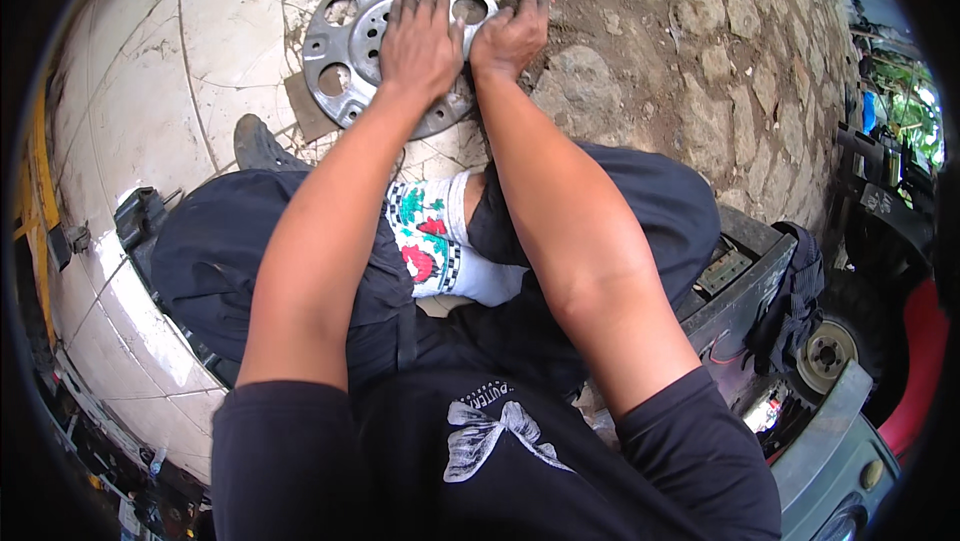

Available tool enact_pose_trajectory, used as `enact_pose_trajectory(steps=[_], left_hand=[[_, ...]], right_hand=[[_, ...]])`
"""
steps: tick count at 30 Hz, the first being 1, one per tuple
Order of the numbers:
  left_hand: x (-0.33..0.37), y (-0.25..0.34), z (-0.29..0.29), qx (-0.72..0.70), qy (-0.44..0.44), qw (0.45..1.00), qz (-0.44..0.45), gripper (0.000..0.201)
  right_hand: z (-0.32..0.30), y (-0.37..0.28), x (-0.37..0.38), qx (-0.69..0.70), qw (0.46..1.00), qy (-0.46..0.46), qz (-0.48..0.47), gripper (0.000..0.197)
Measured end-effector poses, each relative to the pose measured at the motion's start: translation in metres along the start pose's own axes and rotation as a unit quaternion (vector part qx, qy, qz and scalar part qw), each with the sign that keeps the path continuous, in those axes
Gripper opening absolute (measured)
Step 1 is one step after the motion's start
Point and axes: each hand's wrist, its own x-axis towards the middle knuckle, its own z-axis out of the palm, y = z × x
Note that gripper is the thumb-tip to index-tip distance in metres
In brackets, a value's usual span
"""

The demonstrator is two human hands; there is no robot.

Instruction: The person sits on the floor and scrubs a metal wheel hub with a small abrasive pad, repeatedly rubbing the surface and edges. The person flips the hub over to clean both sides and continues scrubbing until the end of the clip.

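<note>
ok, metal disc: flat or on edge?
Lying flat or nearly so: seen from above, the metal disc shows its broad face nearly as a full circle, with the left hand laid across it.

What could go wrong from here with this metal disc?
The left hand lies across the metal disc near its large holes, so a finger might catch in one. The right hand is at the disc's right side, where the edge could scrape it. Soil lies beside the disc and might dirty it.
</note>
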Motion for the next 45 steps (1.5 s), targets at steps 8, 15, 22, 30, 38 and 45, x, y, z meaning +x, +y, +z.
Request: enact_pose_trajectory(steps=[8,15,22,30,38,45], left_hand=[[-0.046,0.015,-0.010,-0.037,-0.059,0.997,0.014,0.070],[0.006,-0.006,0.008,-0.055,0.019,0.998,0.002,0.074],[-0.035,0.000,-0.007,-0.035,-0.052,0.998,0.014,0.073],[0.007,-0.006,0.002,-0.047,0.012,0.998,-0.038,0.075],[0.004,0.000,-0.003,-0.057,-0.013,0.998,-0.016,0.075],[-0.021,0.002,-0.012,-0.060,-0.079,0.995,0.014,0.072]], right_hand=[[-0.007,-0.011,0.000,0.066,0.997,-0.029,0.023,0.041],[0.002,-0.007,-0.003,0.056,0.998,0.014,-0.009,0.038],[-0.006,-0.009,-0.001,0.101,0.992,-0.046,0.062,0.040],[0.003,-0.003,-0.001,0.098,0.994,-0.040,0.039,0.042],[0.002,-0.006,-0.003,0.061,0.998,-0.025,0.017,0.042],[0.001,-0.002,0.001,0.064,0.997,-0.028,0.013,0.043]])
